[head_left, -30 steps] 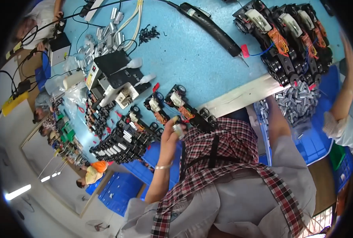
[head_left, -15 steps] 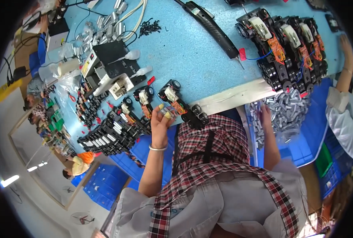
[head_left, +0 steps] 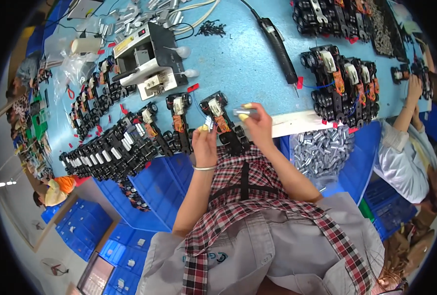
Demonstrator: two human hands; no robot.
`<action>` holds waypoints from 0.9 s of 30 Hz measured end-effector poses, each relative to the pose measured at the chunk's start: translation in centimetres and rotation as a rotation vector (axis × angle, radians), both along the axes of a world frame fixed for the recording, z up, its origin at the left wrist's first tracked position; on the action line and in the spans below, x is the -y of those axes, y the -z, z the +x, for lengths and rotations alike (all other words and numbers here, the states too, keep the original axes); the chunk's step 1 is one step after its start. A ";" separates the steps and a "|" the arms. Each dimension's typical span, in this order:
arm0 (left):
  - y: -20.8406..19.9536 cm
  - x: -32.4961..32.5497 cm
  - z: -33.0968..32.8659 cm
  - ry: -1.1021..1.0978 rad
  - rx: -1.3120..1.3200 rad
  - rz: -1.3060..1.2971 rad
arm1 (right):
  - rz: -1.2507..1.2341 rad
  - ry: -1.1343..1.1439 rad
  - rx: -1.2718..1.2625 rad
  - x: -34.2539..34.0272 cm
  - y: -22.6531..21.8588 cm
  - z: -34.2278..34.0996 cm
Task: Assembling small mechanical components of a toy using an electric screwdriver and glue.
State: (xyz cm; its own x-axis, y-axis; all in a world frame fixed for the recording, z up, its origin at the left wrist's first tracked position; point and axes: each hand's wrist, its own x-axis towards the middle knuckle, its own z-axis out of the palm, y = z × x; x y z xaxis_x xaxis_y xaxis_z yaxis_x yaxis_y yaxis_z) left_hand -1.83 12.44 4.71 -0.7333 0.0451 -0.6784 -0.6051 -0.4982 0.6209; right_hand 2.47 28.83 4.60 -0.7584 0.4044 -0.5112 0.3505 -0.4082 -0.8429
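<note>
My left hand, with a yellow fingertip cover, pinches a small silver piece beside a black wheeled chassis. This chassis carries a white block and orange wiring, and its near end overhangs the table edge. To the right of it, my right hand is closed on a silver metal cylinder, held above the table. Yellow covers show on these fingertips too. Another similar chassis lies left of my left hand.
Several chassis crowd the left edge, and another group stands at right. A black electric screwdriver lies beyond my hands. A soldering unit stands at left. A blue bin of silver cylinders sits below the table; a co-worker's hand is far right.
My right hand has come up from the bin to the table, now with a silver cylinder. My left hand stays by the same chassis. The view has shifted.
</note>
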 end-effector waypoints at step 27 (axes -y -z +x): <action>0.0 0.4 -2.2 0.514 0.134 0.100 | -0.161 -0.480 0.128 -1.6 2.1 -2.8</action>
